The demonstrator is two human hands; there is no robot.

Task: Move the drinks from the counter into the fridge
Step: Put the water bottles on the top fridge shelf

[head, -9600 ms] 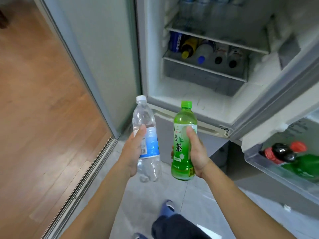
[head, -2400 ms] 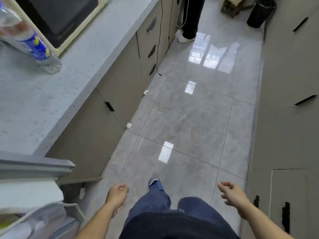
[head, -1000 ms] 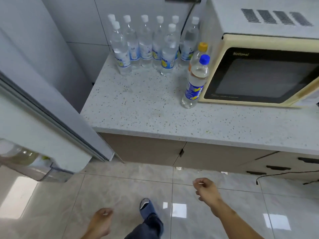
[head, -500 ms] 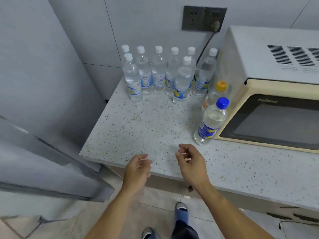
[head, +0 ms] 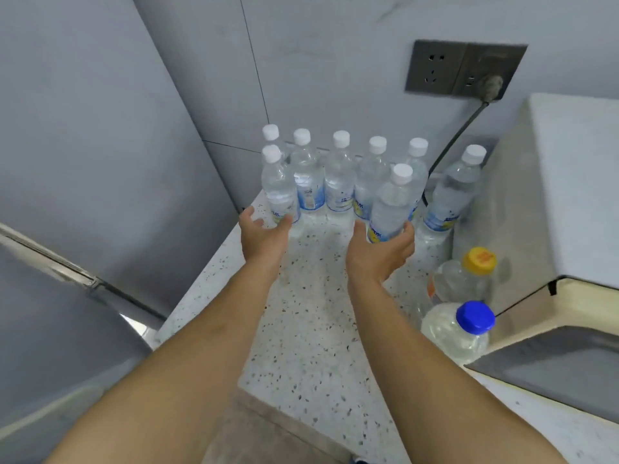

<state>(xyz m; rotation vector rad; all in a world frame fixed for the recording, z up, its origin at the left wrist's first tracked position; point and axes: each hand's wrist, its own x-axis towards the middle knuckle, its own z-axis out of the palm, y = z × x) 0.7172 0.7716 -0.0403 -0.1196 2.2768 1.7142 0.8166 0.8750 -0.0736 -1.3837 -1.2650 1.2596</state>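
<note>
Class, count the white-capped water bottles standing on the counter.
8. Six along the wall, two in front: one at the left hand, one at the right hand. Others may be hidden.
</note>
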